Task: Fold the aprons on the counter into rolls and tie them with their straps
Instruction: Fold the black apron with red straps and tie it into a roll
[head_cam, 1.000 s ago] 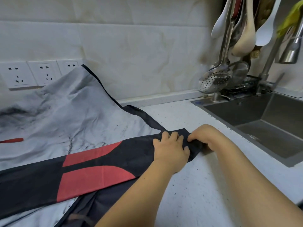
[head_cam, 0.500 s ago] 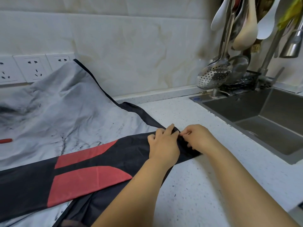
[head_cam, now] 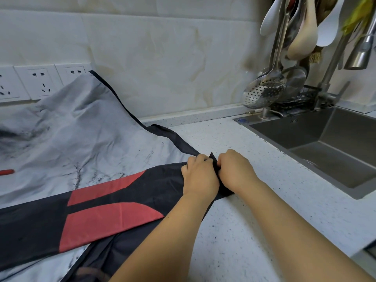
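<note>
**Both hands closed on end of folded black-and-red apron**

Left hand [head_cam: 200, 176] and right hand [head_cam: 234, 171] side by side, touching at the knuckles, fingers curled down and clamped on the narrow right end of the black-and-red apron [head_cam: 114, 202]. Small peak of black fabric raised between the two hands. Forearms reaching in from the lower right of the view.

Black-and-red apron folded into a long band, lying flat on the desk [head_cam: 264, 210] and running from the hands leftward out of view. Two red panels on its upper face, separated by a black stripe. Loose black fabric trailing beneath the band toward the near edge.

Grey marbled apron [head_cam: 71, 135] with black edging spread beneath and behind the band, far corner propped against the tiled wall [head_cam: 162, 58] just below the wall sockets [head_cam: 40, 82]. Red item [head_cam: 7, 171] lying on it at the far left, too little in view to identify.

Steel sink [head_cam: 335, 155] set in the desk to the right, well apart from the hands. Slotted ladle [head_cam: 262, 94] and other utensils hanging above the sink's rear corner, faucet [head_cam: 360, 51] beside them.
</note>
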`<act>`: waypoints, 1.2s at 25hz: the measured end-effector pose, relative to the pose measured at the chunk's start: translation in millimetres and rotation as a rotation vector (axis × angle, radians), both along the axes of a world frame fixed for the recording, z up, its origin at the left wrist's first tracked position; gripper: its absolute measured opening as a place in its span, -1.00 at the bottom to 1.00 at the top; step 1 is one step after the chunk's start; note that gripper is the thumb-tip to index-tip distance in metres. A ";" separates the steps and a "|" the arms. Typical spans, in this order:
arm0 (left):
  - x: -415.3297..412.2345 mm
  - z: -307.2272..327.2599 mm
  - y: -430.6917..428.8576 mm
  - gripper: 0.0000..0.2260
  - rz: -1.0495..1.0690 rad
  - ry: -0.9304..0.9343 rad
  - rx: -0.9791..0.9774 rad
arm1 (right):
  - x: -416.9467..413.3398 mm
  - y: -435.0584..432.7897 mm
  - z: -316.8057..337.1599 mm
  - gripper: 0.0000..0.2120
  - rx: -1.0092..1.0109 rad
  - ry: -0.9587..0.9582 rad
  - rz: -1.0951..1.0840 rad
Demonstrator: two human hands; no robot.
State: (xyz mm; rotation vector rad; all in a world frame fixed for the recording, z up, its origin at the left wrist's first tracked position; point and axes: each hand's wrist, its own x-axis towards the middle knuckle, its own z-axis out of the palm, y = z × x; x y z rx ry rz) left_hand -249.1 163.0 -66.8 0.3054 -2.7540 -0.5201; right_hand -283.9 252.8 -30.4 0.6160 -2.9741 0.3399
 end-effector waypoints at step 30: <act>-5.4 -1.3 -9.9 -0.69 0.033 0.018 0.146 | 4.8 -0.5 1.7 -0.81 -0.462 -0.285 -0.013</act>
